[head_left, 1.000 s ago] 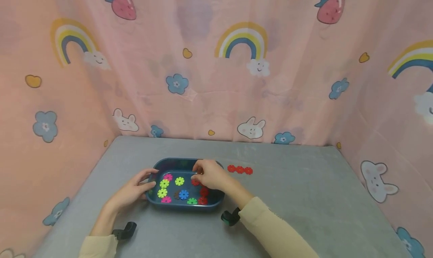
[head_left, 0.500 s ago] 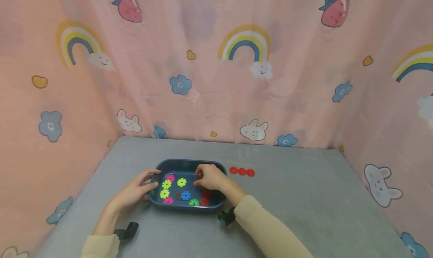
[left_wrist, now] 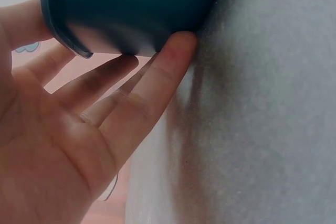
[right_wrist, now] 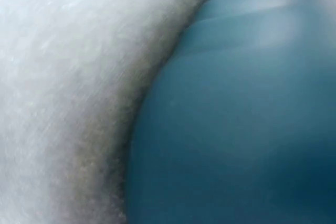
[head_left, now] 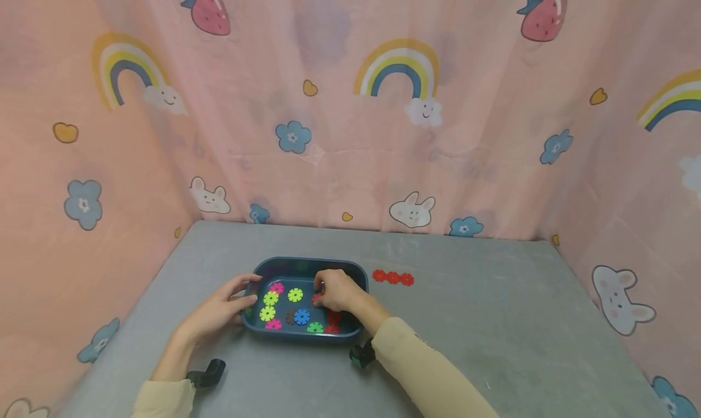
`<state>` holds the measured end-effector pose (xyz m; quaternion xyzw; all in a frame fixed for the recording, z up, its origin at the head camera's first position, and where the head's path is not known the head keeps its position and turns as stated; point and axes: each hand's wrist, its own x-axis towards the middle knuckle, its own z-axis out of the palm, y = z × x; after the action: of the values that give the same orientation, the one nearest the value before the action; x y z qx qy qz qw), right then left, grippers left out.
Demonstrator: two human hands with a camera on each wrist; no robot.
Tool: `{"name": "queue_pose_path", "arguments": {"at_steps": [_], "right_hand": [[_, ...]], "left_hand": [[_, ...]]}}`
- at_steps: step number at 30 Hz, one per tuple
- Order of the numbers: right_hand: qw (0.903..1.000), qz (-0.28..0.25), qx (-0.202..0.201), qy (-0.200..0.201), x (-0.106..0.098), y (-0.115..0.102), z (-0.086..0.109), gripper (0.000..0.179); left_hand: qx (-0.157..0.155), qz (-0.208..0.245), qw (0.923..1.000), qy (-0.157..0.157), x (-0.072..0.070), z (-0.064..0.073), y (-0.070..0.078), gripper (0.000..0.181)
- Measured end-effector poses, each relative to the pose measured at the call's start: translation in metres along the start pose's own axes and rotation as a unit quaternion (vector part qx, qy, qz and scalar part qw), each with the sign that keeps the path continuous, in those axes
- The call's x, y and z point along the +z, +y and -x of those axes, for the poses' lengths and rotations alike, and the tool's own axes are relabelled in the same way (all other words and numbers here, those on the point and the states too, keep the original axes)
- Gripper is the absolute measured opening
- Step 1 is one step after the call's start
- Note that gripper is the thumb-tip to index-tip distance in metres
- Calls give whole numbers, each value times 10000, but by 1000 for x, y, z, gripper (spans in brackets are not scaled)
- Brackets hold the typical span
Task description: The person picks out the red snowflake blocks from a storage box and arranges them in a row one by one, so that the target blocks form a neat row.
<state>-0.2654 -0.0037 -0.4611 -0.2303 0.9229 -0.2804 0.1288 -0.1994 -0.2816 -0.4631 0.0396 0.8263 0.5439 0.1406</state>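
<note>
One red piece (head_left: 316, 298) is inside tray (head_left: 301, 338); right hand (head_left: 341, 292) curls over it, pinch hidden, can't tell; left hand (head_left: 219, 308), apart, grips tray's left end. We risk slip if catching only thin edge; dipping low, we could bump nearby red pieces (head_left: 331, 329).

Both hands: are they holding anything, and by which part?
The left hand holds the blue tray by its left end. The right hand is at a red disc; any grip is unclear.

Lower in the head view now, the right hand (head_left: 341, 291) bares more of the dark-blue tray's far rim (head_left: 323, 260) (a second ago it overlapped that edge).
</note>
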Motion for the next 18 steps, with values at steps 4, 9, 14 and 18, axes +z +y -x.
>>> {"name": "queue_pose_path", "arguments": {"at_steps": [4, 9, 14, 18], "right_hand": [[9999, -98, -82, -14, 1, 1, 0, 17], [9984, -461, -328, 89, -3, 2, 2, 14], [9959, -775, -419, 207, -15, -1, 9, 12], [9946, -904, -465, 225, -28, -5, 16, 8]], "left_hand": [[-17, 36, 10000, -5, 1, 0, 1, 50], [-44, 60, 10000, -56, 1, -1, 2, 51], [-104, 21, 9999, -64, 1, 0, 3, 51], [-90, -15, 9999, -46, 0, 1, 3, 52]]}}
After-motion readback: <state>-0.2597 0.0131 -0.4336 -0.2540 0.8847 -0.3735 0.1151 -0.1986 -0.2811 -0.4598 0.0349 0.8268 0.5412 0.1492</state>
